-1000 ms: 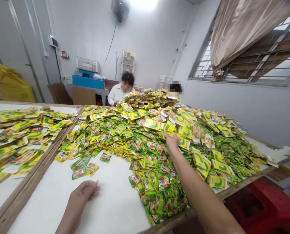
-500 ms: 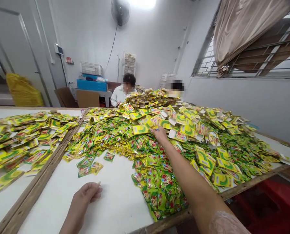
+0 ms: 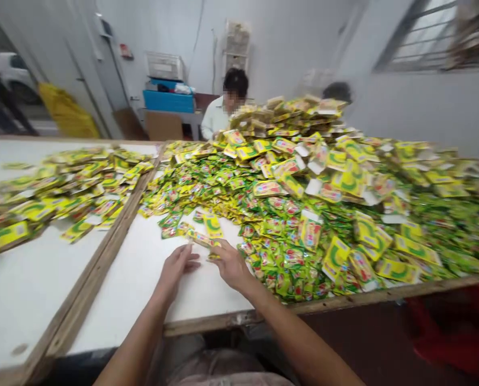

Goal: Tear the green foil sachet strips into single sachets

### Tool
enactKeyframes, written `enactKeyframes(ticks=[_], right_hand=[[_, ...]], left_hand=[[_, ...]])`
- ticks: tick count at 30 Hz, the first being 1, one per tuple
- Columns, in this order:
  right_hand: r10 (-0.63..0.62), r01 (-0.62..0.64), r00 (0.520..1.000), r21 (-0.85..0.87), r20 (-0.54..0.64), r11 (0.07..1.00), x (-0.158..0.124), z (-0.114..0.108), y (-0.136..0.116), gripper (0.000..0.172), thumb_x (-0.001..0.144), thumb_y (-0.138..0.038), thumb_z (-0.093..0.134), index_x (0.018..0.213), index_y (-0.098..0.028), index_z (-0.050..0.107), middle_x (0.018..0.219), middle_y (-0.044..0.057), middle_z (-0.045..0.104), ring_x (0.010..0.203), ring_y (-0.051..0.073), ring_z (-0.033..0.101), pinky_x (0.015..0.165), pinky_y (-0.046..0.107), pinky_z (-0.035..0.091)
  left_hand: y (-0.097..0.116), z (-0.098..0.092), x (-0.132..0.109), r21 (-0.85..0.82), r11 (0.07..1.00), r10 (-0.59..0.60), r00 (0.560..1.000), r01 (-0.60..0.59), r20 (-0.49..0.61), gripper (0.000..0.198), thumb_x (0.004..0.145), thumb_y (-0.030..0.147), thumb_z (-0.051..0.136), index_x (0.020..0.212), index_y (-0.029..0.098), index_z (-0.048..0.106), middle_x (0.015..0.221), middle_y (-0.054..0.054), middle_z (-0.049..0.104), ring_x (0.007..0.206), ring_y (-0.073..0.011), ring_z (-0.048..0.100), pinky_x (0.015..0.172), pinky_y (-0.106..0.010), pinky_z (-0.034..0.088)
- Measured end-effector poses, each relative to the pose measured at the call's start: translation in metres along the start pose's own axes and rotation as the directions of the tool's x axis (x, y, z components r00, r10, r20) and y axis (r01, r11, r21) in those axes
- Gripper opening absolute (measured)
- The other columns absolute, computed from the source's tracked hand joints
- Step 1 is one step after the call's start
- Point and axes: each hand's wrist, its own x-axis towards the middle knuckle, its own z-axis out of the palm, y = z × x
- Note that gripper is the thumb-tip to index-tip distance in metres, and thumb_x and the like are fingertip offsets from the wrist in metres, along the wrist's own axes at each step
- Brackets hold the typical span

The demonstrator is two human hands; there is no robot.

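A small yellow carton [image 3: 201,237] with green and red print is tilted over the white table, its end toward my left hand. My right hand [image 3: 231,265] is closed on the carton's right end. Just below its left end is my left hand [image 3: 178,266], half-curled with fingers a little apart; blur hides whether the fingertips touch it. Another yellow carton piece or flap [image 3: 212,225] stands up behind the held carton. Close beyond lie several small green and yellow sachets [image 3: 170,226], the edge of a large heap.
Green sachets [image 3: 291,268] and yellow cartons [image 3: 347,179] are heaped across the table. More cartons [image 3: 82,182] lie left of a wooden divider strip [image 3: 102,268]. A co-worker [image 3: 215,118] sits behind the heap; another head [image 3: 337,92] shows farther right. A red stool [image 3: 444,332] stands below.
My right hand has come back from the heap with a yellow carton to near my left hand. The view has tilted down, and both hands are now close together.
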Motion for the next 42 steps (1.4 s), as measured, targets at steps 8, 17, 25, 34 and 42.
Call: enactKeyframes(ticks=[8,17,25,34,42], right_hand=[[-0.336,0.354,0.919,-0.053,0.208,0.934,-0.024,0.012,-0.011,0.025,0.087,-0.008,0.04,0.098,-0.019,0.061,0.107,0.01,0.065,0.099,0.021,0.055,0.085,0.038,0.04],[0.416,-0.433,0.877,0.773,0.241,0.464,-0.014,0.009,-0.005,0.043,0.071,-0.042,0.066,0.106,-0.018,0.06,0.099,0.007,0.066,0.085,0.019,0.062,0.081,0.034,0.047],[0.299,-0.413,0.91,0.661,0.286,0.626,-0.01,-0.002,0.001,0.028,0.069,-0.042,0.068,0.077,-0.016,0.061,0.071,0.0,0.063,0.067,0.014,0.055,0.065,0.025,0.043],[0.477,-0.409,0.874,0.673,0.093,0.617,-0.012,0.004,0.016,0.035,0.072,-0.043,0.064,0.095,-0.017,0.063,0.095,0.006,0.069,0.087,0.02,0.063,0.08,0.034,0.049],[0.483,-0.424,0.868,0.674,0.113,0.605,-0.001,0.008,0.005,0.038,0.069,-0.043,0.068,0.097,-0.017,0.065,0.101,0.008,0.07,0.095,0.024,0.063,0.088,0.04,0.048]], left_hand=[[0.002,-0.03,0.006,-0.302,0.94,-0.171,0.985,0.157,-0.02,0.026,0.059,0.029,0.077,0.072,0.011,0.062,0.061,-0.005,0.067,0.05,-0.0116,0.06,0.052,-0.022,0.05],[-0.009,-0.03,-0.008,-0.308,0.951,0.018,1.0,-0.025,-0.023,0.044,0.052,0.022,0.083,0.091,0.014,0.063,0.084,-0.004,0.072,0.07,-0.0143,0.066,0.063,-0.023,0.054],[0.006,-0.046,-0.007,0.18,0.942,0.276,0.959,-0.282,0.062,0.071,0.056,0.034,0.079,0.12,0.02,0.052,0.093,-0.004,0.068,0.083,-0.0187,0.062,0.076,-0.031,0.048],[-0.001,-0.032,-0.004,0.706,0.643,0.074,0.941,-0.297,0.329,0.037,0.068,0.053,0.06,0.075,0.017,0.069,0.065,0.0,0.063,0.062,-0.0163,0.053,0.053,-0.023,0.035],[-0.023,-0.034,-0.012,0.304,0.946,0.061,0.982,-0.114,0.179,0.038,0.059,0.048,0.073,0.074,0.014,0.065,0.066,-0.001,0.066,0.057,-0.0149,0.056,0.053,-0.023,0.04]])
